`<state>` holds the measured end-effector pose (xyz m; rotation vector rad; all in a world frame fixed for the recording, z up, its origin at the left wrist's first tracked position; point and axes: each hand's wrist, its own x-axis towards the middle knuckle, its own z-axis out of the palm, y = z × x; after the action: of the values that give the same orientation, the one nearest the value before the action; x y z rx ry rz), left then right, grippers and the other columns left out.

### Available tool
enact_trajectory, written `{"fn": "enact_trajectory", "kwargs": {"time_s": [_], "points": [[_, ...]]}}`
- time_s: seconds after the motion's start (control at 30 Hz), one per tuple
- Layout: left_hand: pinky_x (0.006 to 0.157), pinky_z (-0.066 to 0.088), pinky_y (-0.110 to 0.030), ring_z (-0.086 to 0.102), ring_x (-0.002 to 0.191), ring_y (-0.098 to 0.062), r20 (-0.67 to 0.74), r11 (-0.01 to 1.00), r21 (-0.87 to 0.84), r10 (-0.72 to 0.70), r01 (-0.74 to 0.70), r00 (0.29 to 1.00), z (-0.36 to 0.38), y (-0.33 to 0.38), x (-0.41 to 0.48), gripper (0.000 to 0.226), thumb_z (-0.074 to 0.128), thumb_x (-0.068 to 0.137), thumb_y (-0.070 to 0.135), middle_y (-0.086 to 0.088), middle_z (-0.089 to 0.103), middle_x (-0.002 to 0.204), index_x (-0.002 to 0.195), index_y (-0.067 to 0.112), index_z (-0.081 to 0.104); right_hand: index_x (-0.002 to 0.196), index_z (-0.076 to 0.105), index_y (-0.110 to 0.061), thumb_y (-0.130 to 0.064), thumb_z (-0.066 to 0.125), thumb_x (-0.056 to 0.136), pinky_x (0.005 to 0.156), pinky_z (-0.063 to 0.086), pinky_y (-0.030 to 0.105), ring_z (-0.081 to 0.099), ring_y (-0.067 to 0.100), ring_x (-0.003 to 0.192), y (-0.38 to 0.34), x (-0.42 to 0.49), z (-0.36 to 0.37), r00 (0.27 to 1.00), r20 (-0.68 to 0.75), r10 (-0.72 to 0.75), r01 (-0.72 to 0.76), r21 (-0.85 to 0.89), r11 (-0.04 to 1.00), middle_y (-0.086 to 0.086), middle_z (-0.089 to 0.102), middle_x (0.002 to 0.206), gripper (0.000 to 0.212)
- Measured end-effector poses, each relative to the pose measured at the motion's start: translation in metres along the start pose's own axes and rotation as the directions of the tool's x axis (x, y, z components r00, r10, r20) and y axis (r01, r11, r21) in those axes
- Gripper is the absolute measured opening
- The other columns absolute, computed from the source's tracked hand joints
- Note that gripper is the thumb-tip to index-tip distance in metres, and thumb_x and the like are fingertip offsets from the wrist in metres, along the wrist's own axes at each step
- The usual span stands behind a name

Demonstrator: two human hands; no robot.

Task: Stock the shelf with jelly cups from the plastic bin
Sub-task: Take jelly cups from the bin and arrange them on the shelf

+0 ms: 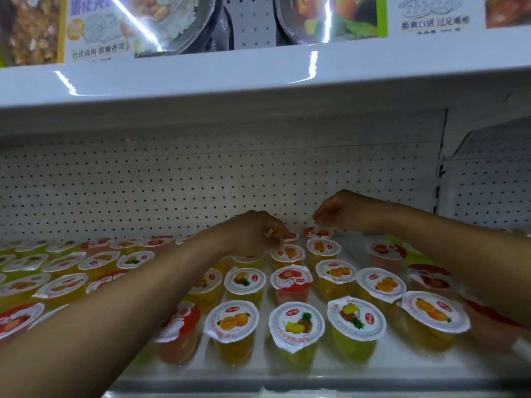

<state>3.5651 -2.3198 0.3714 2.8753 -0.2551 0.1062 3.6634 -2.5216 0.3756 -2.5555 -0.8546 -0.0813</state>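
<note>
Rows of jelly cups stand on the white shelf (330,377), with orange (232,321), pineapple (296,326) and strawberry (290,278) lids. Both my arms reach to the back row by the pegboard. My left hand (255,231) has its fingers curled round a red-lidded cup (290,236) at the back. My right hand (333,211) pinches the lid edge of another red-lidded cup (317,232) beside it. Both cups seem to rest on the shelf. The plastic bin is out of view.
A white upper shelf (258,79) with packaged meals overhangs closely above. The pegboard back wall (172,182) stands right behind my hands. A bare strip of shelf lies at the back right (356,242), left of a lone strawberry cup (386,254).
</note>
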Motion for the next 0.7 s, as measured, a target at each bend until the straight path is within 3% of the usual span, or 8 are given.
{"fn": "enact_trajectory", "kwargs": {"time_s": [0.13, 0.23, 0.3, 0.4, 0.57, 0.7], "points": [[0.096, 0.043, -0.023, 0.055, 0.116, -0.007, -0.023, 0.997, -0.06, 0.046, -0.048, 0.999, -0.001, 0.002, -0.019, 0.028, 0.058, 0.096, 0.03, 0.014, 0.059, 0.13, 0.123, 0.034, 0.065, 0.1, 0.074, -0.022, -0.022, 0.065, 0.09, 0.085, 0.056, 0.03, 0.066, 0.012, 0.087, -0.002, -0.018, -0.004, 0.998, 0.07, -0.003, 0.004, -0.017, 1.0, -0.007, 0.071, 0.102, 0.014], [0.087, 0.045, -0.017, 0.061, 0.103, -0.002, -0.005, 0.991, -0.107, 0.082, -0.082, 0.997, 0.003, 0.005, -0.028, 0.023, 0.061, 0.093, 0.035, 0.021, 0.062, 0.114, 0.115, 0.036, 0.069, 0.1, 0.074, -0.023, -0.034, 0.074, 0.082, 0.079, 0.058, 0.03, 0.068, 0.011, 0.076, -0.004, -0.022, 0.003, 0.994, 0.11, 0.012, -0.01, -0.017, 1.0, -0.006, 0.073, 0.094, 0.02], [0.089, 0.047, -0.019, 0.062, 0.101, 0.0, -0.001, 0.989, -0.122, 0.09, -0.089, 0.996, 0.005, 0.007, -0.031, 0.023, 0.062, 0.092, 0.037, 0.019, 0.064, 0.112, 0.114, 0.037, 0.069, 0.1, 0.074, -0.023, -0.038, 0.077, 0.078, 0.08, 0.058, 0.034, 0.069, 0.013, 0.076, -0.005, -0.022, 0.009, 0.995, 0.1, 0.02, -0.016, -0.038, 0.999, -0.005, 0.073, 0.093, 0.026], [0.09, 0.05, -0.022, 0.062, 0.102, 0.0, 0.0, 0.988, -0.126, 0.086, -0.085, 0.996, 0.006, 0.008, -0.034, 0.024, 0.062, 0.092, 0.037, 0.015, 0.066, 0.113, 0.115, 0.036, 0.069, 0.096, 0.075, -0.018, -0.034, 0.078, 0.078, 0.073, 0.058, 0.028, 0.067, 0.01, 0.068, -0.007, -0.027, 0.01, 0.996, 0.086, 0.03, -0.027, -0.039, 0.999, -0.003, 0.074, 0.088, 0.024], [0.095, 0.05, -0.031, 0.06, 0.107, -0.002, -0.019, 0.989, -0.128, 0.076, -0.078, 0.997, 0.005, 0.009, -0.04, 0.021, 0.062, 0.092, 0.04, 0.021, 0.061, 0.11, 0.111, 0.041, 0.069, 0.101, 0.074, -0.023, -0.035, 0.074, 0.082, 0.081, 0.052, 0.025, 0.062, 0.008, 0.09, -0.01, -0.038, 0.006, 0.998, 0.048, 0.031, -0.026, -0.106, 0.994, -0.011, 0.067, 0.103, 0.022], [0.094, 0.048, -0.029, 0.057, 0.11, -0.003, -0.051, 0.988, -0.114, 0.1, -0.106, 0.994, 0.005, 0.013, -0.05, 0.022, 0.062, 0.092, 0.039, 0.024, 0.056, 0.106, 0.113, 0.04, 0.069, 0.093, 0.075, -0.029, -0.029, 0.071, 0.086, 0.081, 0.054, 0.024, 0.064, 0.001, 0.085, -0.019, -0.061, -0.007, 0.997, 0.053, -0.058, 0.059, -0.022, 0.998, -0.02, 0.069, 0.092, 0.008]]}}
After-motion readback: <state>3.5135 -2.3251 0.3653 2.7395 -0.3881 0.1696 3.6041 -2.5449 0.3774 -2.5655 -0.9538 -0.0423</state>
